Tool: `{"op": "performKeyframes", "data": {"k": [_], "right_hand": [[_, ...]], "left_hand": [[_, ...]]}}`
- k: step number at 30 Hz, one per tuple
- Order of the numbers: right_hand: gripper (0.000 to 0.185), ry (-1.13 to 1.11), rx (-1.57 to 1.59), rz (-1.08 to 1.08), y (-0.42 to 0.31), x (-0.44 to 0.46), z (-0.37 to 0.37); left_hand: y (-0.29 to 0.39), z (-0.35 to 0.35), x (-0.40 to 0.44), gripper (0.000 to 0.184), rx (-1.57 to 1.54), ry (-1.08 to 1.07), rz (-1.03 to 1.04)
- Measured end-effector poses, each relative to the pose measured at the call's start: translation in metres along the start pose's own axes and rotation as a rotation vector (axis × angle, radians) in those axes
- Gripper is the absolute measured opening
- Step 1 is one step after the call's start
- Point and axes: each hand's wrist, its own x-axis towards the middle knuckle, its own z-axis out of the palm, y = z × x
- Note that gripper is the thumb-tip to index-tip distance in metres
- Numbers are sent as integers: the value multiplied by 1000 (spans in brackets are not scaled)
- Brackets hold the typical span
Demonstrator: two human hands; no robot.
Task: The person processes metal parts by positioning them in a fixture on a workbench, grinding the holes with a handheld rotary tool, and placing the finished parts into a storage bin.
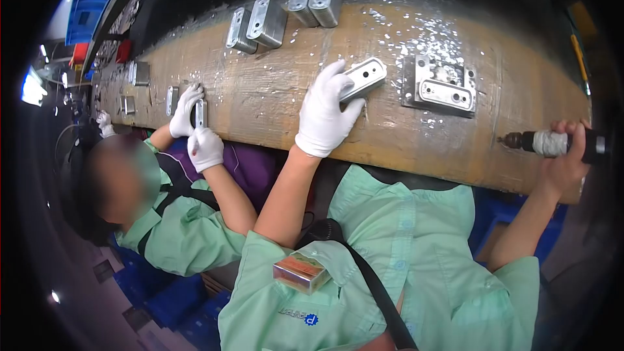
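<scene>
My left hand (pixel 325 114), in a white glove, is closed with thumb and fingers around the near end of an oblong metal block (pixel 368 77). That block has a silvery face with dark holes. To its right, a metal fixture (pixel 411 78) lies on the table with an oblong metal part (pixel 437 93) in it. My bare right hand (pixel 564 162) grips a drill (pixel 597 147) at the table's right end. White wrapping covers the drill's front, and its chuck points left toward the fixture. I cannot tell whether the drill is running.
Metal stacks (pixel 265 23) stand in pairs toward the far side of the worn table (pixel 273 110), with more stacks (pixel 324 0) behind. Shiny chips lie around the fixture. A co-worker's gloved hands (pixel 205 146) hold a similar part at left. A yellow stick (pixel 578 58) lies far right.
</scene>
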Motion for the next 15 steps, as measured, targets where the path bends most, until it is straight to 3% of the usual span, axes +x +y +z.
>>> {"op": "performKeyframes", "data": {"k": [11,15], "right_hand": [[19,-7,-82,11,-3,2,7],[22,5,-232,-35,-1,19,-24]], "left_hand": [[-22,3,-3,61,71,133,51],[-48,-28,6,46,244,151,-40]]}}
